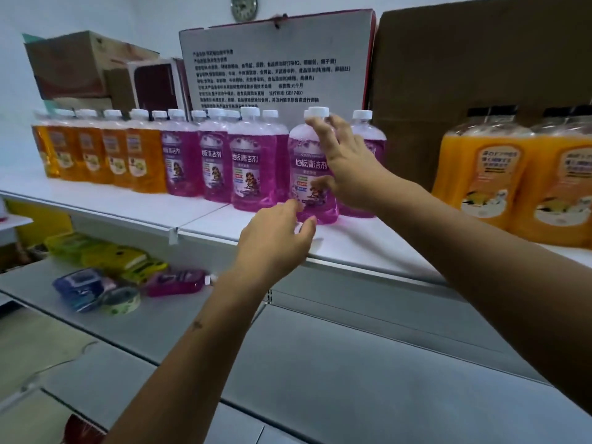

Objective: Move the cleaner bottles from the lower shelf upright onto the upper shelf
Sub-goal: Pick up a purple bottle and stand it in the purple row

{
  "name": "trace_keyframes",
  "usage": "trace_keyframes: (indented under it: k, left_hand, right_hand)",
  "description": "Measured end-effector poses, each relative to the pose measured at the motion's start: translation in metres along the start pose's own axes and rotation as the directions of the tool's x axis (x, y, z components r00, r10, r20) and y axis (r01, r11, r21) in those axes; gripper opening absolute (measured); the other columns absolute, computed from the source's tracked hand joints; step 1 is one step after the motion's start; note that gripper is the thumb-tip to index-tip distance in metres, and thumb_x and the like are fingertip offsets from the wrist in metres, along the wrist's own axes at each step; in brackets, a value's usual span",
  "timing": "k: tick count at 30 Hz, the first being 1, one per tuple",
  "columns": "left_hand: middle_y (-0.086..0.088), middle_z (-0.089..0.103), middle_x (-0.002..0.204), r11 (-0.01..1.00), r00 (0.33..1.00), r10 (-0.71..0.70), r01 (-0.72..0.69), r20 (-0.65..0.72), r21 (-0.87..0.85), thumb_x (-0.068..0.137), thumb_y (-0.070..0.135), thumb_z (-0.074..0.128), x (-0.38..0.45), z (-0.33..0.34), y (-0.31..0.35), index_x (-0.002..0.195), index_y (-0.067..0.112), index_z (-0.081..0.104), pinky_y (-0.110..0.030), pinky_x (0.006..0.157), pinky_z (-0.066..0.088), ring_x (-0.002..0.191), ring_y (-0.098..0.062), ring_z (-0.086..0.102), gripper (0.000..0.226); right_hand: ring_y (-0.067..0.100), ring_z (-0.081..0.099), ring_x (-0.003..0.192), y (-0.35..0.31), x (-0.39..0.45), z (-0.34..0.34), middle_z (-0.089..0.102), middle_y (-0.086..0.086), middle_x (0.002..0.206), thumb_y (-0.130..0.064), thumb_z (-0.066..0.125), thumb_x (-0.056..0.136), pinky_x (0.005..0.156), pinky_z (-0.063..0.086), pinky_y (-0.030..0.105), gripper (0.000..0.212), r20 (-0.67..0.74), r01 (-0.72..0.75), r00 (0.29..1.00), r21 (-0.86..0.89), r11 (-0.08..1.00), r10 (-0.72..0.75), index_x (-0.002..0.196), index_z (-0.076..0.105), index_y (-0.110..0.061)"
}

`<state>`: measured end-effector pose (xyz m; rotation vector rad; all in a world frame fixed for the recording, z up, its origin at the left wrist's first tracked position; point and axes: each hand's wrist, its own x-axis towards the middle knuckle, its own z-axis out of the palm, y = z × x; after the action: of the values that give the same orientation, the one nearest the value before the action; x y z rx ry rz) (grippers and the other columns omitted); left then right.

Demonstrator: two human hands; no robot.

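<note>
A purple cleaner bottle [307, 174] with a white cap stands upright near the front of the white upper shelf [346, 241]. My right hand [349, 161] is spread around its right side, fingers near the neck and thumb at the label; whether it still touches is unclear. My left hand [275, 238] hovers open just in front of the bottle's base. Several more purple bottles [250, 161] and orange bottles [112, 155] stand in a row to the left. One purple bottle [176, 282] lies on its side on the grey lower shelf [320, 347].
Large orange bottles [499, 177] stand at the upper shelf's right end. Cardboard boxes [275, 62] line the wall behind the bottles. On the lower shelf at the left lie yellow-green packets [112, 254], a blue wipes pack [80, 283] and a tape roll [123, 301].
</note>
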<state>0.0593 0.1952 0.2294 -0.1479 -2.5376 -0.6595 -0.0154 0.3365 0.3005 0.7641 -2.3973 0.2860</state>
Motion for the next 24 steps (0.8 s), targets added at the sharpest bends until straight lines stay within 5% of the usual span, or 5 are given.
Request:
trace_keyframes:
  k: [6,9,13,17,24]
  left_hand:
    - [0.001,0.064,0.122,0.961,0.97,0.24,-0.229,0.05,-0.157,0.1,0.038,0.051,-0.008,-0.01,-0.014,0.125,0.019,0.061,-0.038,0.094,0.049,0.109,-0.013,0.058,0.033]
    - [0.004,0.064,0.123,0.757,0.908,0.419,-0.349,0.0,-0.552,0.101,0.025,0.054,-0.015,-0.021,-0.035,0.125,0.013,0.062,-0.027,0.098,0.05,0.111,0.002,0.056,0.028]
    - [-0.01,0.063,0.124,0.511,0.839,0.533,-0.422,-0.11,-0.749,0.1,0.012,0.05,-0.027,-0.033,-0.087,0.122,0.003,0.062,-0.042,0.099,0.05,0.121,-0.022,0.058,0.026]
    - [-0.012,0.066,0.115,0.473,0.887,0.445,-0.348,-0.121,-0.81,0.098,0.014,0.049,-0.041,-0.024,-0.167,0.115,0.003,0.064,-0.038,0.093,0.05,0.112,-0.027,0.062,0.025]
    - [0.014,0.06,0.125,0.728,0.976,-0.002,0.15,0.217,-0.668,0.093,0.044,0.056,-0.084,0.01,-0.33,0.126,0.03,0.058,-0.031,0.095,0.051,0.117,-0.007,0.058,0.036]
  right_hand:
    - [0.041,0.007,0.15,-0.002,0.004,-0.005,-0.015,0.013,0.165,-0.035,0.068,0.089,0.119,0.014,0.054,0.102,0.062,-0.043,0.997,-0.175,0.984,0.054,0.157,-0.008,-0.036]
    - [0.04,-0.004,0.151,-0.007,0.001,-0.021,-0.028,0.01,0.162,-0.042,0.07,0.085,0.12,0.007,0.054,0.111,0.154,-0.092,0.981,-0.162,0.983,0.117,0.15,-0.02,-0.048]
    - [0.028,0.013,0.151,-0.051,-0.024,-0.035,0.003,-0.002,0.166,-0.059,0.058,0.083,0.117,0.015,0.05,0.087,0.055,-0.024,0.998,-0.009,1.0,0.024,0.147,-0.001,-0.062]
    - [0.004,0.054,0.121,-0.117,-0.011,0.015,0.057,-0.012,0.132,-0.048,0.061,0.093,0.103,0.048,0.031,0.056,0.01,0.102,0.993,0.438,0.893,-0.118,0.144,0.042,-0.035]
    - [0.001,0.051,0.127,-0.216,-0.032,0.177,0.057,-0.03,0.125,-0.039,0.057,0.099,0.093,0.044,0.01,0.031,0.289,-0.034,0.934,0.656,0.754,-0.209,0.13,0.057,-0.037]
